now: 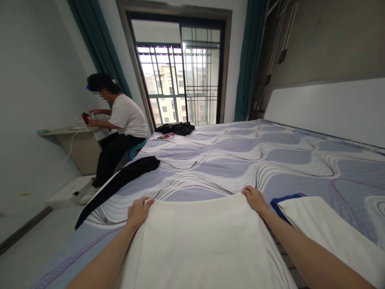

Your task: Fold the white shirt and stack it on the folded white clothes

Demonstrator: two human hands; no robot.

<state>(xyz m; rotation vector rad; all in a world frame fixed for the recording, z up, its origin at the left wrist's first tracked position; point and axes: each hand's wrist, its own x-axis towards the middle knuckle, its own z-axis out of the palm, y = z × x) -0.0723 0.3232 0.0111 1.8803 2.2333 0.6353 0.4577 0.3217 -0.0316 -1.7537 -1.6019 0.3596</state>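
left hand (138, 211) gripping far-left corner of the white folded cloth (198, 241) | right hand (255, 198) gripping its far-right corner | cloth lies on the wavy purple-patterned bed (240, 160)

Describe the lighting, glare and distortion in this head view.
Head view: daylight blows out the window; the room is dimmer; wide-angle bending curves the curtains and walls; both hands, left hand and right hand, on the white cloth are sharp.
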